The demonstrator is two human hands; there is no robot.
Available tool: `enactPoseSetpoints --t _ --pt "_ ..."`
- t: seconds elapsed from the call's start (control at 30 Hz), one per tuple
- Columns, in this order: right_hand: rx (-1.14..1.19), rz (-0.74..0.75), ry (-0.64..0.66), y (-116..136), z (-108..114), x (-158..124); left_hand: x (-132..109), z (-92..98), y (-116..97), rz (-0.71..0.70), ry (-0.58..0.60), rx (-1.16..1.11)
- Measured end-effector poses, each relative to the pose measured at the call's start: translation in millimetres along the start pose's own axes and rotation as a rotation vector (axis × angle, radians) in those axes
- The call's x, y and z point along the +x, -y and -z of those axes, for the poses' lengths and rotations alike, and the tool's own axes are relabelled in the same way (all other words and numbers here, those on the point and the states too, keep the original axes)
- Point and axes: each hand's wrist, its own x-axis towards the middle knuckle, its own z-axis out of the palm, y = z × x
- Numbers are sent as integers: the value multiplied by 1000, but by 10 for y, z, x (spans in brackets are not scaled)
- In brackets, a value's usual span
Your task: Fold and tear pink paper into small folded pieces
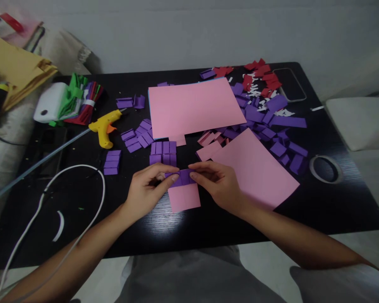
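Between my two hands is a creased purple paper piece (185,177), lying along the top of a small pink paper rectangle (185,198). My left hand (150,183) pinches the purple piece at its left end, thumb in front. At its right end my right hand (219,181) does the same with thumb and forefinger. Whether the purple piece is stuck to the pink one, I cannot tell. Just beyond my fingers sits a block of folded purple pieces (163,153). A large pink sheet (255,168) lies partly behind my right forearm.
A yellow glue gun (104,128) with a long glue stick rests at left, near a looping white cable (103,185). Another pink sheet (196,107) lies at the back. Loose purple pieces (265,122), red scraps (265,75) and a tape roll (326,169) are at right.
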Motion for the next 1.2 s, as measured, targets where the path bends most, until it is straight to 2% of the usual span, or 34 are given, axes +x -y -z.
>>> enactPoseSetpoints --t 0.2,0.37,0.5,0.8,1.2 --pt "-77 69 73 54 47 3 46 12 -59 209 8 -160" --pt "37 72 227 83 124 -6 91 41 -10 384 37 -386" --pt "98 30 273 74 129 -17 91 37 29 488 46 -534" --pt "154 14 310 72 125 -14 113 18 -46 582 48 -668" --pt "132 22 281 109 100 -19 144 30 -47 741 63 -777"
